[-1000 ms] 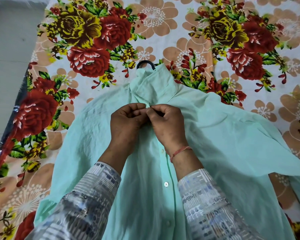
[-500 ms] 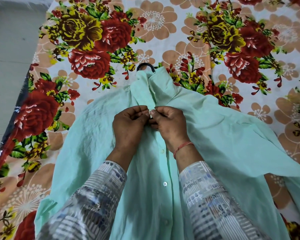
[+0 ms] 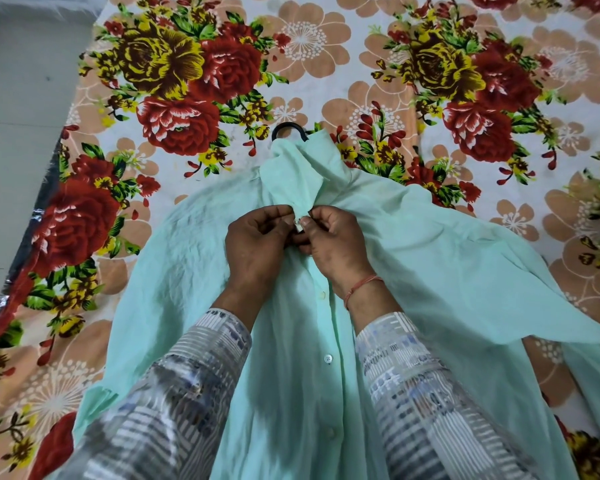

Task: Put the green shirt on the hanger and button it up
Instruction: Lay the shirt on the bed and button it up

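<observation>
Both hands' fingers (image 3: 303, 221) pinching green shirt (image 3: 187, 271) placket, hanger (image 3: 286, 128) hook, floral bedsheet (image 3: 361, 81)

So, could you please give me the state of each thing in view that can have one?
Pale green cotton shirt: spread flat on the floral bedsheet, collar bunched, hanger inside.
Black plastic hanger hook: sticking out past the collar.
Top button: being fastened.
White lower button: looks undone.
Left hand: grip pinched on placket.
Right hand: grip pinched on placket.
</observation>
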